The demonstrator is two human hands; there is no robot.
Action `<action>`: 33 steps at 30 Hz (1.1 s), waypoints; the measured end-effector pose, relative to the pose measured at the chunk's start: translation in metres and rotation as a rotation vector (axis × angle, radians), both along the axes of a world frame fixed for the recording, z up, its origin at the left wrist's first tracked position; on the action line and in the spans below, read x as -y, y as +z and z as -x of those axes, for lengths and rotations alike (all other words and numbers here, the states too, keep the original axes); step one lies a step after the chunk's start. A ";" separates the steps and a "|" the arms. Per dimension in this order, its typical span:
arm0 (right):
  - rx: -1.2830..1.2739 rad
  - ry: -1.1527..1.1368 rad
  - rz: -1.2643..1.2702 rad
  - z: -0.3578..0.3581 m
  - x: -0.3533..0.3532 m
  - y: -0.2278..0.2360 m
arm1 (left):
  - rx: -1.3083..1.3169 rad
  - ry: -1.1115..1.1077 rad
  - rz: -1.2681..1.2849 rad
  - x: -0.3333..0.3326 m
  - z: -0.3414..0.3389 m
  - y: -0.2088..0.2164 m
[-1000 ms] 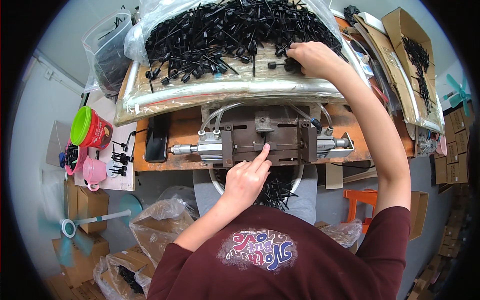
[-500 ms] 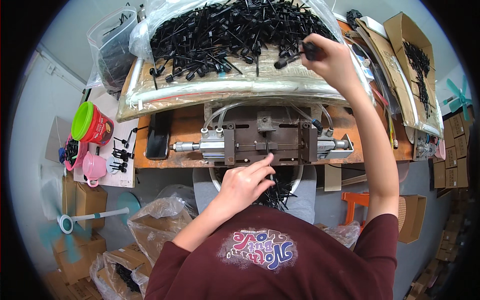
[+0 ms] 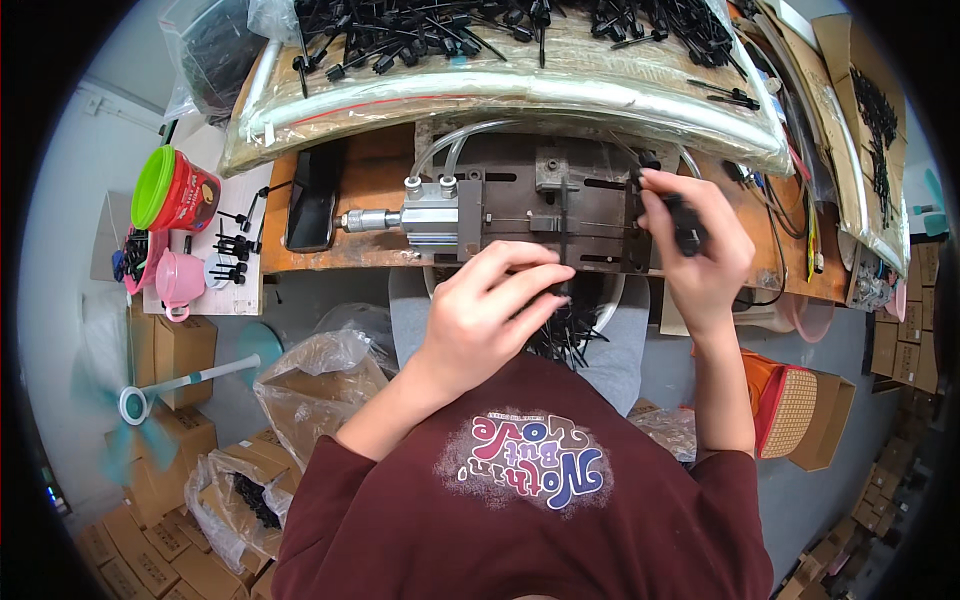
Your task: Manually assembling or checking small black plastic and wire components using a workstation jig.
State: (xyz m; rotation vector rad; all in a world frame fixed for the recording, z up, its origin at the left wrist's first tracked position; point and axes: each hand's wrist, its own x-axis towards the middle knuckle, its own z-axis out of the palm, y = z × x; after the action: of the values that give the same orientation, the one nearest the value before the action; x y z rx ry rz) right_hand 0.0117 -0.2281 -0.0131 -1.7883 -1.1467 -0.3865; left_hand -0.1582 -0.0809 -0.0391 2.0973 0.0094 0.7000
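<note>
Change first: the right hand has left the pile and come down to the right end of the metal fixture. Its grip is closed around chunky black parts; exact count can't be told, fingers cover some. Parts are just above the fixture's right side, clear of the centre block.

Left hand also changed: index finger was extended at the block, now the fingertips are pinched together at the fixture's front edge. Grip looks closed on the lower end of a slim black rod, which lies across the block, pointing away from the person. Lower tip hidden by fingers.

Meaning, as a judgement: fresh stock is at hand while the rod is being handled at the block, so this looks like a changeover between 2 pieces. Can't tell if the rod is seated or loose.

Around: silver cylinder at the fixture's left, wooden worktop underneath, white-rimmed basin of black pieces on the lap.
</note>
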 end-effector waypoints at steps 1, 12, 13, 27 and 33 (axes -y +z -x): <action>-0.262 0.019 -0.052 0.005 0.004 0.001 | 0.002 0.035 -0.164 0.000 -0.002 -0.008; -1.135 0.148 -0.284 0.021 0.028 -0.008 | -0.115 0.089 -0.516 0.001 -0.020 -0.048; -1.168 0.155 -0.289 0.021 0.028 -0.011 | -0.140 0.091 -0.521 0.002 -0.019 -0.048; -1.374 0.227 -0.251 0.041 0.011 -0.025 | 0.221 -0.063 -0.326 0.013 -0.015 -0.010; -1.274 0.152 -0.331 0.027 0.025 -0.029 | 0.101 0.046 -0.267 0.007 -0.006 -0.021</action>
State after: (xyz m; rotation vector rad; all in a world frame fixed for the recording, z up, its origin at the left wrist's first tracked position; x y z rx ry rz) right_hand -0.0152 -0.2528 -0.0417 -1.2213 -0.2549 0.5821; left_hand -0.1521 -0.0876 -0.0605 2.3183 -0.0973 0.8739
